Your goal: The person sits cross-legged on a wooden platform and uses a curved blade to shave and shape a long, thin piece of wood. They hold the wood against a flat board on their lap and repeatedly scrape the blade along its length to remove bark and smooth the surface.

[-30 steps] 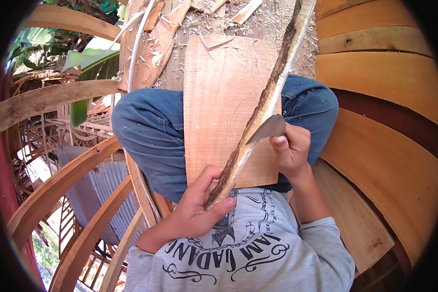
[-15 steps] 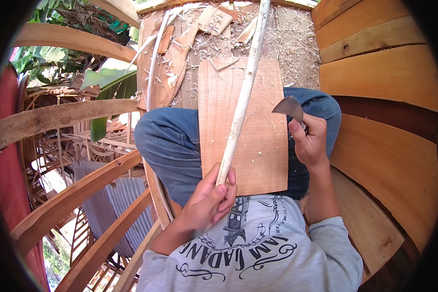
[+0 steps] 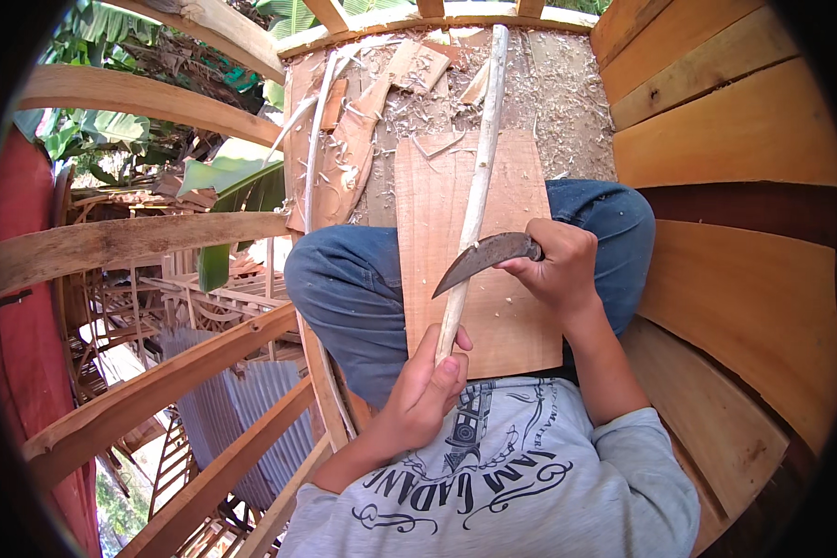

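My left hand (image 3: 430, 386) is closed around the lower end of a long, pale, peeled stick (image 3: 480, 181), which slants up and away from me over my lap. My right hand (image 3: 560, 265) grips the handle of a knife with a dark, curved blade (image 3: 486, 259). The blade lies across the stick a little above my left hand and hides a short stretch of it. Beneath both, a flat wooden board (image 3: 516, 325) rests on my lap between my bent knees. The knife handle is mostly hidden in my fingers.
Wood shavings (image 3: 558, 102) litter the plank floor ahead. Offcut boards (image 3: 367, 121) and another thin pale stick (image 3: 317, 139) lie at the far left. Slatted rails (image 3: 149, 237) run along my left, a plank wall (image 3: 735, 139) along my right.
The knife has swung left and down from beside the stick onto it, its blade now crossing the stick. My left hand keeps its hold, and the whole view has shifted slightly.
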